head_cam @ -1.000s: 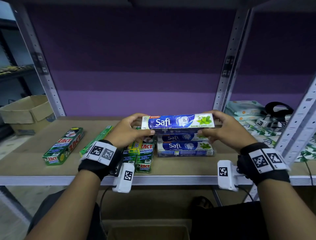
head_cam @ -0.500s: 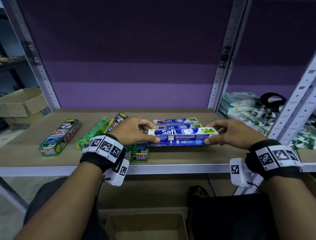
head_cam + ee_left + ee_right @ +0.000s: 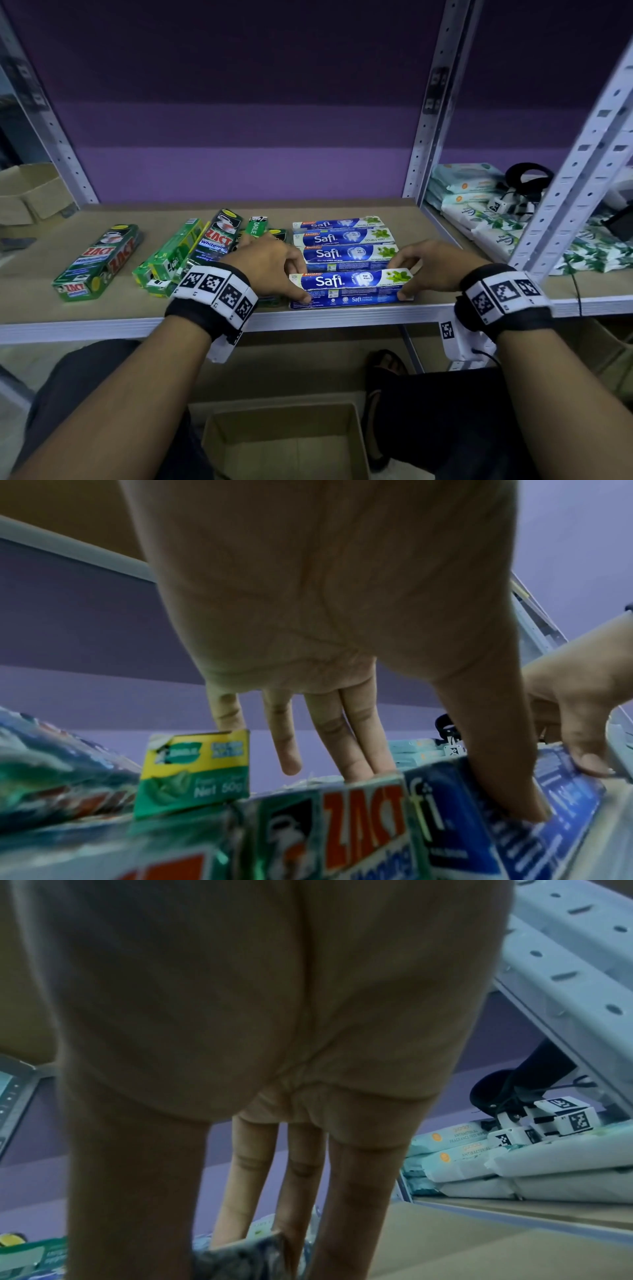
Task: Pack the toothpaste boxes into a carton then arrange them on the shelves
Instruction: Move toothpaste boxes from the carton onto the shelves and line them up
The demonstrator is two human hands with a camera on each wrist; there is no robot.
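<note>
A blue Safi toothpaste box (image 3: 349, 287) lies at the shelf's front edge. My left hand (image 3: 274, 270) pinches its left end, thumb on the front face and fingers behind. My right hand (image 3: 423, 267) pinches the right end the same way. Three more Safi boxes (image 3: 342, 236) lie in a row behind it. In the left wrist view my thumb (image 3: 503, 764) presses the blue box (image 3: 479, 818). The right wrist view shows my fingers (image 3: 346, 1191) reaching down to the box end (image 3: 246, 1259). An open carton (image 3: 284, 442) sits on the floor below.
Green Zact boxes (image 3: 99, 260) and Darlie boxes (image 3: 174, 257) lie to the left on the wooden shelf (image 3: 51, 311). A metal upright (image 3: 428, 113) bounds the bay on the right; wipe packs (image 3: 479, 212) and a black headset lie beyond it. Another carton (image 3: 30, 192) stands far left.
Both hands have lowered the Safi box from the air down to the front of the shelf, in front of the other Safi boxes. The camera has tilted downward.
</note>
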